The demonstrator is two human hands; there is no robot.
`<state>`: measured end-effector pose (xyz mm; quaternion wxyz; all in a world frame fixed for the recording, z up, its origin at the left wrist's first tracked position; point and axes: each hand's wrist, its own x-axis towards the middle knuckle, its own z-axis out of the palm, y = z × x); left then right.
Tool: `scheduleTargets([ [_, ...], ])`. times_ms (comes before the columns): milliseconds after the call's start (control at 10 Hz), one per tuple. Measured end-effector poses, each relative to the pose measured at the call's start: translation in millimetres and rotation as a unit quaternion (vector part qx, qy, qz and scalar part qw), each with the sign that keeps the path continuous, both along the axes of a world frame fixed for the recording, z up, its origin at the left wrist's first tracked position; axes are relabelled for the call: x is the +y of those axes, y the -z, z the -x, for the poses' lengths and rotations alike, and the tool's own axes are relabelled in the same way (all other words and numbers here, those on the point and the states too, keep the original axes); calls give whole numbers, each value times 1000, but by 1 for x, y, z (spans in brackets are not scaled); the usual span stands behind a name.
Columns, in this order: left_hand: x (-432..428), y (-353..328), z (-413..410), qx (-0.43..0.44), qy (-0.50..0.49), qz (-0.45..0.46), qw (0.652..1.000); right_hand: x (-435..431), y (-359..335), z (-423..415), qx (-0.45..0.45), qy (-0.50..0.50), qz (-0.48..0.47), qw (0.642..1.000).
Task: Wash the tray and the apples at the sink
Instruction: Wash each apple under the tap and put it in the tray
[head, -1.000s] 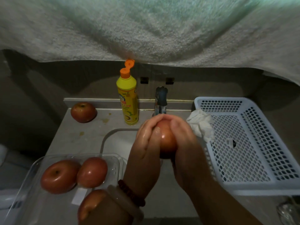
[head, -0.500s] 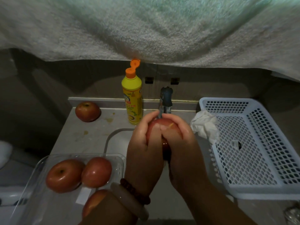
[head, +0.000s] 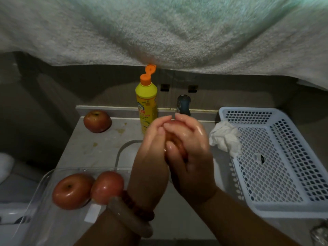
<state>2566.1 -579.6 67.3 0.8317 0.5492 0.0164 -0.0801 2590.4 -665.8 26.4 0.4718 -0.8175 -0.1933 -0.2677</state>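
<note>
Head view: both hands wrap one apple [head: 174, 137] at frame centre, just under the tap [head: 183, 104], over the sink [head: 124, 148]. Left hand [head: 150, 157] and right hand [head: 193, 157] are curled round it, pressed together, skin wet. Apple is likely firm, smooth and slippery when wet, so cup it with full palms, not fingertips. Tray [head: 42, 183] lower left holds two apples [head: 72, 190]. Another apple [head: 97, 121] sits on the counter, left of centre.
</note>
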Motion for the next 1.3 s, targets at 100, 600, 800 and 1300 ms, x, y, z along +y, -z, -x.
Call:
scheduleTargets([
  [100,12,35,-15,-373,-107,-440,810,14,-16,5,247,-20,-309,918],
  [600,14,60,-29,-166,-56,-365,914,-16,31,-5,-35,-47,156,986],
  [800,-3,56,-27,-296,-133,-453,830,6,17,-8,221,31,-157,962],
  [1300,11,65,-40,-280,-176,-478,814,-12,42,7,-3,50,180,982],
])
